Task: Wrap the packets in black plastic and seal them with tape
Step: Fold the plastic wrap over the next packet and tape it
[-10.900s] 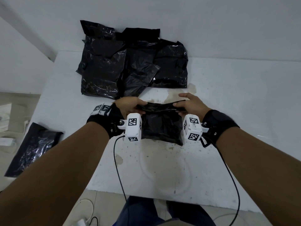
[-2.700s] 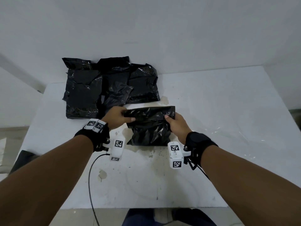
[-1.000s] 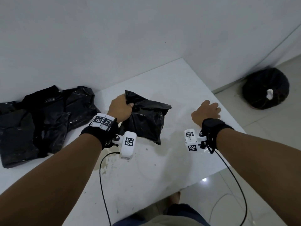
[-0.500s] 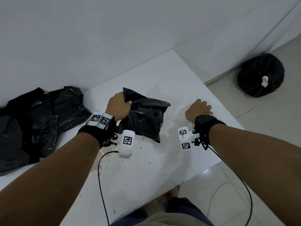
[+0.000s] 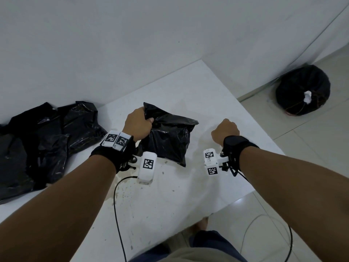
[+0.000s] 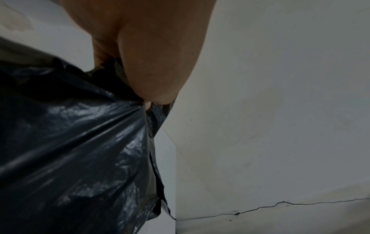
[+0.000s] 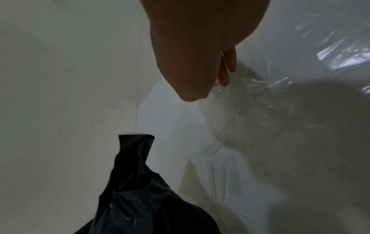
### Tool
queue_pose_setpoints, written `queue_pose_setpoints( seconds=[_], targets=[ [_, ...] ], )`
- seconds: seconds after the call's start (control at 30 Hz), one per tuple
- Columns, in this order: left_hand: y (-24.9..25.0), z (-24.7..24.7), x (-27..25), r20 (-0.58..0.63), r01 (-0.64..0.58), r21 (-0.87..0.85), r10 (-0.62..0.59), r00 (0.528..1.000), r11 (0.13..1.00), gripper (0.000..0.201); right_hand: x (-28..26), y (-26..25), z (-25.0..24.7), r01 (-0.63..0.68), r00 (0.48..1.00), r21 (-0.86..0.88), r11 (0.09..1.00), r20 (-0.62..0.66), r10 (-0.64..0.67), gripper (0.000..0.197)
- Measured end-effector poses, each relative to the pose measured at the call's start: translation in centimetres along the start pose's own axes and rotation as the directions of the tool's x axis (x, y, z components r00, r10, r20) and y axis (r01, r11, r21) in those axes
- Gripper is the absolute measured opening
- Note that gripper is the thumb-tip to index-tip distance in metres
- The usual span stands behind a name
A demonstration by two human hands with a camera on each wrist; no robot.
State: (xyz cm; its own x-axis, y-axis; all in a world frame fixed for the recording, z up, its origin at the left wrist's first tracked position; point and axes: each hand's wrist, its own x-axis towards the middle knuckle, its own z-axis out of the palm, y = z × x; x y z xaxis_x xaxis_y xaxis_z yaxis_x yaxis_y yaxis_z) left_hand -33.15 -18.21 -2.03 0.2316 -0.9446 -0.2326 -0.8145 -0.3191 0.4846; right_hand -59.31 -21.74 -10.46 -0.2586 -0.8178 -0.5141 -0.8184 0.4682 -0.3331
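Meanwhile the left hand (image 5: 138,124) grips a crinkled, glossy black-wrapped packet (image 5: 168,140); the right hand (image 5: 224,132) pinches clear film (image 7: 260,88).

I see open table (image 5: 170,201) between my forearms and in a strip between the wrapped packet (image 5: 168,138) and my right hand (image 5: 224,132). The pile of black packets (image 5: 47,140) blocks the left side, and the wall (image 5: 132,44) closes off the far edge.

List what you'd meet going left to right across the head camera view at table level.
Pile of black bags → left hand gripping the black wrapped packet → right hand → tied black sack on the floor.
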Motion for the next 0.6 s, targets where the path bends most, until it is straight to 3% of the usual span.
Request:
queue_pose_setpoints(
  seconds=[0.13,0.23,0.5,0.6],
  targets=[
    [0.0,-0.2,-0.2,-0.005,0.007,-0.01,-0.008,1.0,1.0,0.026,0.3,0.6,-1.3,-0.003,1.0,0.028,1.0,0.016,0.003,0.013],
    [0.1,-0.4,-0.3,-0.011,0.006,-0.008,-0.006,1.0,1.0,0.026,1.0,1.3,-2.0,0.017,0.999,-0.027,0.999,0.029,-0.016,0.029],
    [0.0,-0.5,-0.8,-0.018,0.02,0.001,-0.02,1.0,1.0,0.027,1.0,1.3,-2.6,0.072,0.995,-0.131,0.989,0.081,-0.062,0.032],
    [0.1,-0.4,-0.8,-0.02,0.013,0.0,-0.013,1.0,1.0,0.026,0.9,1.0,-2.7,0.073,0.995,-0.09,0.993,0.082,-0.066,0.031]
  ],
)
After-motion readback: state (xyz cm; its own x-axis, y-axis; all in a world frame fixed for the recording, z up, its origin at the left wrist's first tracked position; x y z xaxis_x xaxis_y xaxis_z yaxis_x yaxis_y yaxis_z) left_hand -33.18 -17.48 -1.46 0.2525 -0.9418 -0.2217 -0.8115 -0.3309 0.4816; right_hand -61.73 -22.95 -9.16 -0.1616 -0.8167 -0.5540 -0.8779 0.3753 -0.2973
